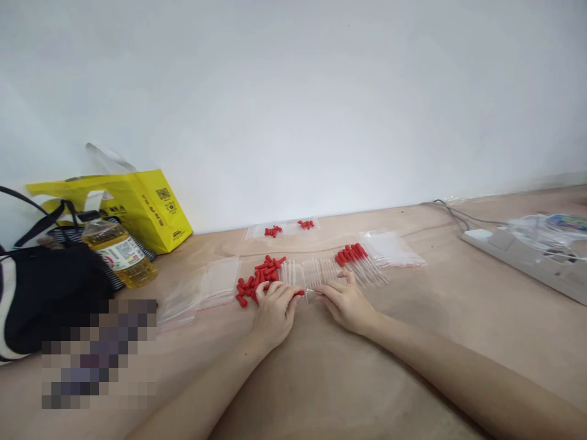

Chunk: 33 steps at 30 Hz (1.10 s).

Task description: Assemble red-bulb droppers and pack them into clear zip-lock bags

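**Around a heap of knobbed red bulbs (pixel 250 287): both hands low on the tan tabletop (pixel 316 379)**

Head view. Heap taken as landmark; loose bulbs, tumbled, some overlapping.

Left hand (pixel 275 308): at the heap's near right edge, fingers curled and nearly closed, fingertips on a single red bulb (pixel 299 293) that pokes out toward the other hand.

Right hand (pixel 346 305): farther right of the heap, facing the left one. Thumb and fingers drawn together on a slim, clear, colourless tube (pixel 312 291). Tube and single bulb lie close; whether they touch is too small to tell.

Just right of the heap: a row of slender clear tubes (pixel 320 272), laid side by side. Beyond that row, farther right, a bundle of red-topped clear droppers (pixel 362 263), then flat transparent plastic bags (pixel 389 249).

Left of the heap: more flat clear bags with red edge lines (pixel 217 284); well apart, a bottle of yellow liquid (pixel 121 253) before a bright yellow carrier bag (pixel 160 214).
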Tool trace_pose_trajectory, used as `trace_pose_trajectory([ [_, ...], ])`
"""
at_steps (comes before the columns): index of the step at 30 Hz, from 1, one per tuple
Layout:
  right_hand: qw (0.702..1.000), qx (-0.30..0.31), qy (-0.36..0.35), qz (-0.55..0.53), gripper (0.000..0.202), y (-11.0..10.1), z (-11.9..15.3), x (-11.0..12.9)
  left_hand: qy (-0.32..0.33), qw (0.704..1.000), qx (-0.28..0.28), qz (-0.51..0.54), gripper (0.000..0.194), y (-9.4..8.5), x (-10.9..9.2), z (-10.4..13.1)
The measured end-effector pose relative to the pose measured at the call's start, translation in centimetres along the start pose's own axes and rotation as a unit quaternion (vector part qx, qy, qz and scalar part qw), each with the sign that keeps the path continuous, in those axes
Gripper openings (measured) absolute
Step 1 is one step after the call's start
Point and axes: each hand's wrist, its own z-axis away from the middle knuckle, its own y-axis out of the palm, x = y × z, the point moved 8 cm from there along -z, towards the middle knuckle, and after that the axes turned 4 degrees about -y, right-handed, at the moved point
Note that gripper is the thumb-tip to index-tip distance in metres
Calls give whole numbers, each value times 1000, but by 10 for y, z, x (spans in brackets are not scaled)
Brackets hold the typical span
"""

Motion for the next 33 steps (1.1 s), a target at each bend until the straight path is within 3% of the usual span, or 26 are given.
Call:
trace_pose_trajectory([
  [11, 1000, 27, 3, -5, 17, 4, 1, 2, 9, 1000, -17, 21, 14, -5, -4, -1],
  [22, 999, 18, -41, 14, 19, 2, -3, 10, 24, 999, -37, 32, 14, -6, -6, -1],
  [27, 996, -3, -73, 48, 20, 0, -2, 14, 50, 998, -25, 12, 15, -1, -11, 0],
  [33, 994, -4, -66, 82, 20, 1, -1, 15, 99, 993, -64, -22, 15, -7, -22, 1],
])
